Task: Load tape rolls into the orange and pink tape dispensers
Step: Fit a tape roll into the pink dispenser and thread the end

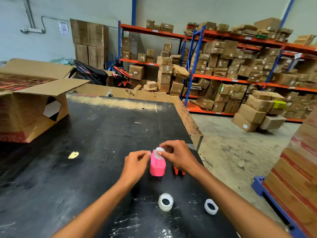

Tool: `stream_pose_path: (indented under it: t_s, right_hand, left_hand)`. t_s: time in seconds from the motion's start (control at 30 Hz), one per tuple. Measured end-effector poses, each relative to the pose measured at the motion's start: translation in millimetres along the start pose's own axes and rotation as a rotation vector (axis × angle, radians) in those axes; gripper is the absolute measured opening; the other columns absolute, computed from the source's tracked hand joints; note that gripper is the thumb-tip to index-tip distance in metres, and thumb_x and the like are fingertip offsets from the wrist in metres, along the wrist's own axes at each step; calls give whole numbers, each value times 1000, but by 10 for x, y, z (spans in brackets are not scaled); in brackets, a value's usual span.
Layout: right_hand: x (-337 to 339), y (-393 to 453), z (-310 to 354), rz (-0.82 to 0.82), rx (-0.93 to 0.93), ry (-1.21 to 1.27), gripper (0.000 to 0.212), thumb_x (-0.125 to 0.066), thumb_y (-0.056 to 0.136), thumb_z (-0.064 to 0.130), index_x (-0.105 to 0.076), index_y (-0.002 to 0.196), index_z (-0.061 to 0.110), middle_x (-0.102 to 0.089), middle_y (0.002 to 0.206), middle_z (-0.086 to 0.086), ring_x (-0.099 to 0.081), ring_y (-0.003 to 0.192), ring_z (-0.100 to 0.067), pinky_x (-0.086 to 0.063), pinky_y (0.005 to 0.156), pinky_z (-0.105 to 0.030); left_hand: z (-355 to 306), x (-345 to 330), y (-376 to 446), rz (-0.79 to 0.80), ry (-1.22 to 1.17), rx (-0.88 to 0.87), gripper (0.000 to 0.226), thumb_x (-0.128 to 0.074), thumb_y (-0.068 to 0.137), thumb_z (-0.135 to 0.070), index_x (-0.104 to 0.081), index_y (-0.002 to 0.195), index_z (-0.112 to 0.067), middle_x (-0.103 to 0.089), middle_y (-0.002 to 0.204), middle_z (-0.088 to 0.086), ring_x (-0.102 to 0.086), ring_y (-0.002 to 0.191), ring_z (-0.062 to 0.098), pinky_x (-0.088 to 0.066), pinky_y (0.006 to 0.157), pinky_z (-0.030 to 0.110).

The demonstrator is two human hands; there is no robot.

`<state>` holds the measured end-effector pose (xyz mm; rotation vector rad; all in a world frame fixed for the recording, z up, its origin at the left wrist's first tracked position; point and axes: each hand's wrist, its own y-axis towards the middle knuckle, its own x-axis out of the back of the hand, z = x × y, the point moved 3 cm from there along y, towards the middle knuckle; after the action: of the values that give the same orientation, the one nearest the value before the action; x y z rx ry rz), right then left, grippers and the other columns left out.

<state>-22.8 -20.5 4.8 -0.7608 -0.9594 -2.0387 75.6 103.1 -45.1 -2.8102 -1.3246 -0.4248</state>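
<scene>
The pink dispenser [157, 166] stands upright on the black table [96, 134], directly between the person's two hands. The right hand [178, 156] is closed in a pinch on a clear tape roll [159, 152], holding it at the top of that dispenser; whether the roll is seated or only resting at the opening cannot be told. The left hand [135, 162] is loosely curled, with its fingertips [147, 154] just touching the dispenser's upper left edge; it seems to be steadying the body, or perhaps holding the tape end, but the frame does not show which.

The orange dispenser [178, 171] sits just under the right wrist, mostly hidden, and its contents cannot be seen. Two more rolls lie on the table nearer the person than the hands: a left roll [165, 202] between the forearms and a right roll [211, 206] just inside the right forearm. Neither is touched.

Assessment: the pink unit is mid-loading and not yet confirmed complete. The orange unit appears still to be done, since loose rolls remain on the table. Roughly the first half of the work is in progress; the second half is outstanding.
</scene>
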Motion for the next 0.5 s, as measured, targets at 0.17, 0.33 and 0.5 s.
stream_pose_path:
  t_s: [0.17,0.33,0.5]
  right_hand:
    - [151,-575,87,-77,54,0,13,-74,79,23,-72,90,14,-64,71,2,-57,62,-6,-48,61,-27]
    - [352,-951,27,-139,-58,69,14,-77,76,15,-71,86,8,-57,68,12,-53,58,-2,-42,57,-13]
    - [325,-1283,12,-128,-167,246,8,-77,74,9,-73,79,6,-62,73,-5,-48,61,-3,-38,56,-14]
  left_hand:
    - [-267,-259,-291,190,-441,211,31,-59,90,-25,-74,87,2,-74,88,24,-69,77,26,-59,70,25]
    - [-325,-515,-569,307,-528,189,18,-59,89,-10,-75,81,-5,-76,75,8,-71,66,11,-57,62,16]
    - [-218,-670,-825,368,-548,214,21,-57,92,-13,-76,84,-8,-78,83,10,-73,77,16,-59,70,22]
